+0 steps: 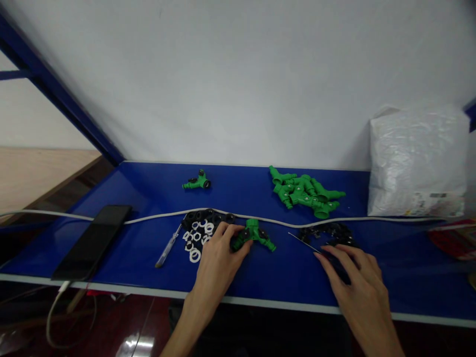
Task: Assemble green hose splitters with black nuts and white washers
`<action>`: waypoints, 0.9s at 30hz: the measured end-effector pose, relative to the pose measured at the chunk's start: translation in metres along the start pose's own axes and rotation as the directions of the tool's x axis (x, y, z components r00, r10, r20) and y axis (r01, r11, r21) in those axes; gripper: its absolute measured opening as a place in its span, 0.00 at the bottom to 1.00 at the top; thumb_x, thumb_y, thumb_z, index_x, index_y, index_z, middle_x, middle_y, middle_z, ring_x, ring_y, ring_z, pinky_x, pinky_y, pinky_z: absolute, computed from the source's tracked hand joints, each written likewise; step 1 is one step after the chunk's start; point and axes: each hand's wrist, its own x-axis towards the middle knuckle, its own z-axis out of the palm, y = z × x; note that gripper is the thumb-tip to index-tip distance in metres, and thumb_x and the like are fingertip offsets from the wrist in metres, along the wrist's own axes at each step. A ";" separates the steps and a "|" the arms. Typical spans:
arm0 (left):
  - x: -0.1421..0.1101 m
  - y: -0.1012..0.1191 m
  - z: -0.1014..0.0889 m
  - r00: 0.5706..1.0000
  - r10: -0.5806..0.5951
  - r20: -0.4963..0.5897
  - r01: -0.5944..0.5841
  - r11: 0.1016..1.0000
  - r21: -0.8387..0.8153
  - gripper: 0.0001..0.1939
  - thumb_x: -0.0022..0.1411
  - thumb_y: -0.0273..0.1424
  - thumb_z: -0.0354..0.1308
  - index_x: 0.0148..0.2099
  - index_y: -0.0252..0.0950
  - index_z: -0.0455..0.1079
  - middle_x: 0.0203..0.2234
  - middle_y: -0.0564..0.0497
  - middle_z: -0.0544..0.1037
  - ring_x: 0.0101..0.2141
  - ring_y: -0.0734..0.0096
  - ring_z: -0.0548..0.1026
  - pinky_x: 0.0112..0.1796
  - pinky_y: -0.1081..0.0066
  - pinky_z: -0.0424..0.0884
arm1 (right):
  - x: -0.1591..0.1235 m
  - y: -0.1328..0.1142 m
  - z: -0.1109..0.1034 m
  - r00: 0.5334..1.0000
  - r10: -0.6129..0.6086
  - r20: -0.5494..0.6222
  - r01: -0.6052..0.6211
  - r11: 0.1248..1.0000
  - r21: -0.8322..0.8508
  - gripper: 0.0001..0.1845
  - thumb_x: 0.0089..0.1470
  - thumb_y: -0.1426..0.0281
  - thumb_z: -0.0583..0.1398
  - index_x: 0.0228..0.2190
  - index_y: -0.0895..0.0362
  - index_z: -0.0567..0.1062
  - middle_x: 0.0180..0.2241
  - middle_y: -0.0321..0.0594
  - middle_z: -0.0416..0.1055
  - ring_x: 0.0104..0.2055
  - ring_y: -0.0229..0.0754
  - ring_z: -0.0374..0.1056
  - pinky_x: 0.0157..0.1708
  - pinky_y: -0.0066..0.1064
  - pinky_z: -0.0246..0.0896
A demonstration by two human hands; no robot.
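My left hand [223, 253] pinches one leg of a green Y-shaped hose connector [253, 232] with black valve levers, low over the blue tabletop. In my right hand [357, 277] is a screwdriver [336, 263], its dark handle under my fingers and its thin shaft pointing up and left. Just behind that hand lies a heap of small black parts [330, 232]. White ring washers [196, 237] are spread beside my left hand, with black caps [208, 216] behind them. To their left rests a clear-handled screwdriver [167, 250].
Several green connectors [305, 191] are piled at the back; another connector with black fittings [199, 181] lies at back left. A white cable [148, 217] crosses the blue table [156, 191]. A black phone [94, 240] sits left, a white plastic package [418, 163] right.
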 end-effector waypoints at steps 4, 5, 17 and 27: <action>0.000 0.001 0.000 1.000 -0.002 -0.005 0.002 1.000 0.004 0.14 0.65 0.36 0.64 0.52 0.41 0.76 0.44 0.50 0.77 0.36 0.65 0.80 0.37 0.66 0.74 | 0.000 -0.003 0.001 0.998 -0.007 -0.059 0.004 0.999 -0.043 0.16 0.70 0.62 0.54 0.41 0.59 0.77 0.40 0.52 0.72 0.38 0.52 0.67 0.38 0.44 0.64; 0.000 0.001 0.000 1.000 -0.001 -0.007 0.001 1.000 0.004 0.14 0.65 0.35 0.64 0.52 0.41 0.76 0.43 0.50 0.78 0.35 0.64 0.80 0.37 0.66 0.75 | -0.001 -0.003 0.002 0.998 -0.008 -0.063 0.005 0.999 -0.047 0.17 0.70 0.62 0.54 0.41 0.60 0.77 0.40 0.52 0.72 0.38 0.53 0.67 0.38 0.44 0.63; -0.002 -0.006 0.002 0.995 0.091 -0.049 -0.094 0.993 -0.066 0.13 0.65 0.33 0.65 0.52 0.44 0.76 0.43 0.52 0.76 0.26 0.74 0.75 0.33 0.70 0.75 | -0.004 -0.022 -0.007 0.990 0.143 -0.014 -0.134 0.953 0.271 0.12 0.67 0.62 0.57 0.47 0.48 0.78 0.46 0.44 0.75 0.46 0.50 0.73 0.49 0.44 0.67; -0.019 0.000 -0.004 0.943 0.331 -0.015 -0.330 0.935 -0.133 0.20 0.67 0.25 0.61 0.58 0.48 0.73 0.50 0.50 0.75 0.35 0.74 0.78 0.36 0.74 0.75 | 0.034 -0.090 0.019 0.815 0.236 0.529 -0.569 0.502 0.651 0.31 0.58 0.53 0.65 0.58 0.49 0.69 0.37 0.38 0.78 0.27 0.41 0.72 0.28 0.32 0.70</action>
